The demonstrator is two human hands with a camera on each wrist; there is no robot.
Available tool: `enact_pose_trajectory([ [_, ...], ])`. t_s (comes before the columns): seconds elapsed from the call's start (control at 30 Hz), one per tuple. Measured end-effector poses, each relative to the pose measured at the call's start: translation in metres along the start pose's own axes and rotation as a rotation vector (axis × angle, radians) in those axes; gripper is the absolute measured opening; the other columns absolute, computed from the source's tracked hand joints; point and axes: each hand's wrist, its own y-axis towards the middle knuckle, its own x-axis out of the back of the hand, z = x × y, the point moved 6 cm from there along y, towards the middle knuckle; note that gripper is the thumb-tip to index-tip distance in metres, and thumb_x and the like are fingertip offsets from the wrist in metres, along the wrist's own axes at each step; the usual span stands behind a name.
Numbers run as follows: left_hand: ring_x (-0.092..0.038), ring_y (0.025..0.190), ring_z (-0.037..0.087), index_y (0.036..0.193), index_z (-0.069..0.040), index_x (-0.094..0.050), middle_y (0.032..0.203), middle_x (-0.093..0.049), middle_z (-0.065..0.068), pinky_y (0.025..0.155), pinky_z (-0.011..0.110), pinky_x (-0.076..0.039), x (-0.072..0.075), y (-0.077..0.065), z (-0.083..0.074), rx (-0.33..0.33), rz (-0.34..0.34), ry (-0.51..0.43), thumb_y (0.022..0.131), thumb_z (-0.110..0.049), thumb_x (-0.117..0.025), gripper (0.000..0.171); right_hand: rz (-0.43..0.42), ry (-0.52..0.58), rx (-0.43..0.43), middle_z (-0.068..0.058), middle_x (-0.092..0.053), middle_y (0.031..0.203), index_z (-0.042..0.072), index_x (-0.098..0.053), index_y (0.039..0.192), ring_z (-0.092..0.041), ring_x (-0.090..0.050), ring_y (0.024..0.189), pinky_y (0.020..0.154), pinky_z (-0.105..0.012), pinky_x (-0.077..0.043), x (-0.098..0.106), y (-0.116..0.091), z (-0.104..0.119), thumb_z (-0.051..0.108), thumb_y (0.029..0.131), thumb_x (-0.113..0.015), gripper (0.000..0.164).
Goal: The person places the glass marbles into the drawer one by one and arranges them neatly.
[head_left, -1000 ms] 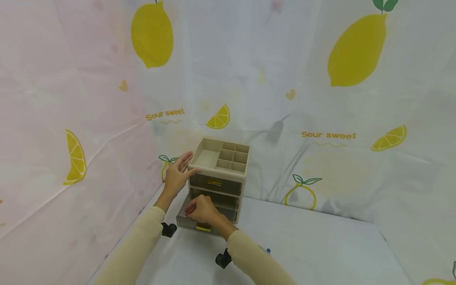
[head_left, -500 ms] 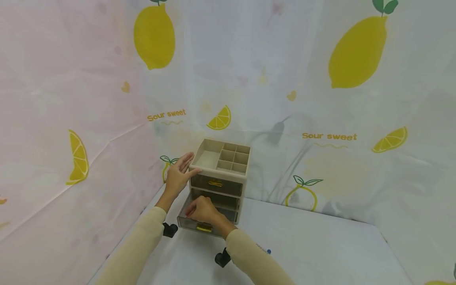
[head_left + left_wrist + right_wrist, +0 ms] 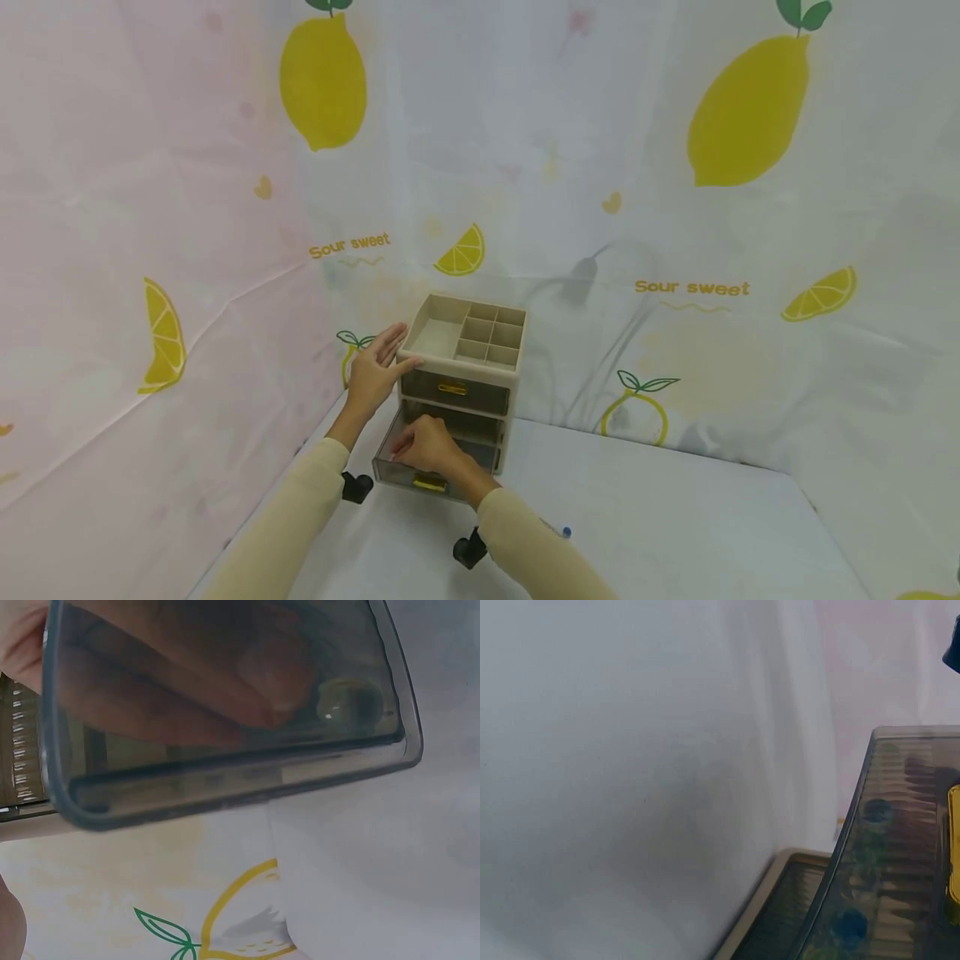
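Observation:
A beige desktop organizer (image 3: 457,364) with smoky drawers stands on the table. My left hand (image 3: 372,372) rests at its upper left corner, fingers straight along the side and thumb over the front rim. The lower drawer (image 3: 465,487) is pulled out, and my right hand (image 3: 429,445) reaches down into it, fingers bent. Through the drawer's smoky wall (image 3: 225,769), the left wrist view shows a pale round object (image 3: 349,705) just past the fingertips; I cannot tell whether they hold it. Blurred blue round shapes (image 3: 849,926) show through the drawer in the right wrist view.
The organizer's top tray (image 3: 435,336) has one large and several small compartments. Above the open drawer, another drawer (image 3: 455,392) with a gold handle is closed. A blue-tipped pen-like thing (image 3: 564,532) lies by the right sleeve. Lemon-print curtains (image 3: 570,167) stand behind the table.
Both hands and the drawer stay almost in place. The head view shifts slightly, and the right hand's fingers move only a little inside the drawer.

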Motion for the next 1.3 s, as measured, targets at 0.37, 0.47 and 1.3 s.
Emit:
enact_pose_trajectory([
  [0.37,-0.043,0.135,0.021,0.145,-0.001,-0.044,0.147,-0.046,0.011,0.107,0.016,-0.038,0.004,0.005,0.025,-0.010,-0.021,0.064,0.081,-0.015,-0.081,0.075,-0.085,0.068,0.104,-0.002,-0.074,0.080,-0.003,-0.076,0.095,0.000,-0.066,0.066,0.058,-0.013,-0.056,0.033,-0.017,0.003,0.005,0.080,-0.080,0.018],
  [0.47,-0.043,0.135,0.023,0.145,0.000,-0.044,0.147,-0.046,0.013,0.107,0.018,-0.038,0.004,0.004,0.021,-0.015,-0.025,0.065,0.082,-0.014,-0.080,0.074,-0.115,0.063,0.106,-0.002,-0.074,0.083,-0.002,-0.075,0.098,0.000,-0.066,0.069,0.059,-0.013,-0.056,0.048,-0.026,0.001,0.008,0.081,-0.080,0.020],
  [1.3,-0.043,0.135,0.028,0.143,0.002,-0.045,0.145,-0.047,0.017,0.108,0.020,-0.038,0.004,0.006,0.026,-0.015,-0.044,0.050,0.080,-0.007,-0.080,0.073,-0.468,0.030,0.060,-0.002,-0.073,0.076,0.004,-0.075,0.090,-0.013,-0.070,0.070,0.062,-0.020,-0.060,0.138,-0.118,-0.083,0.002,0.076,-0.082,0.016],
])
